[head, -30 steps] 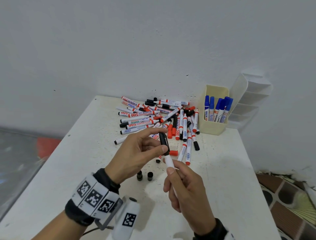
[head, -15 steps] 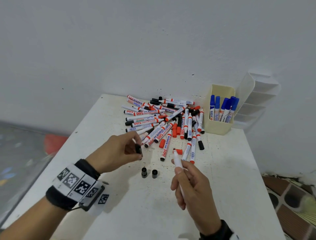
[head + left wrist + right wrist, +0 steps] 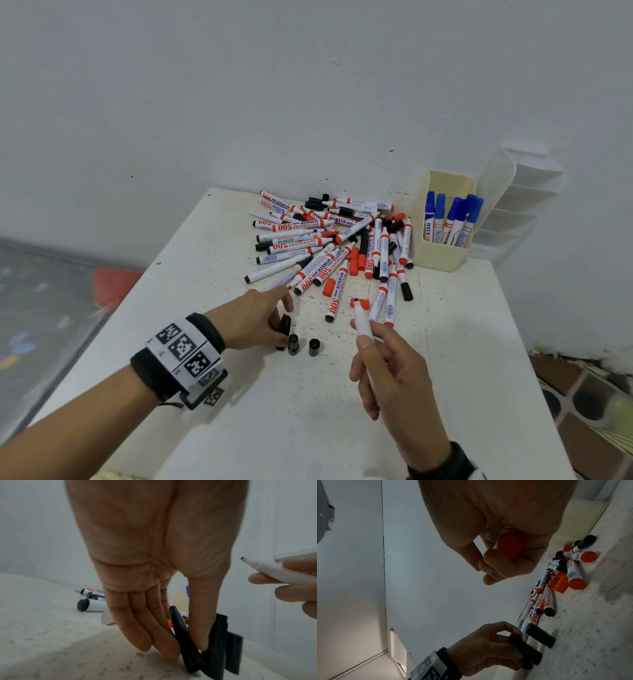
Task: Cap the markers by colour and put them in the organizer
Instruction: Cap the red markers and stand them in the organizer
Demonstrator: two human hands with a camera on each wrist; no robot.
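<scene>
Left hand: the left hand [image 3: 255, 317] reached down to the table [image 3: 445, 377], its thumb and fingers pinching a black cap [image 3: 285, 323] that leaned tilted onto the surface.
Nearby caps: two more black caps [image 3: 303, 345] stood upright just beside it (one touching the held cap, judging by the left wrist view).
Right hand: the right hand [image 3: 390, 370] gripped an uncapped marker [image 3: 362, 320], tip pointing away, red end plug toward the wrist.
Pile: loose markers [image 3: 329, 240] and caps lay heaped at the table's far side.
Organizer: a cream organizer [image 3: 442, 255] held blue-capped markers [image 3: 452, 219] upright.
</scene>
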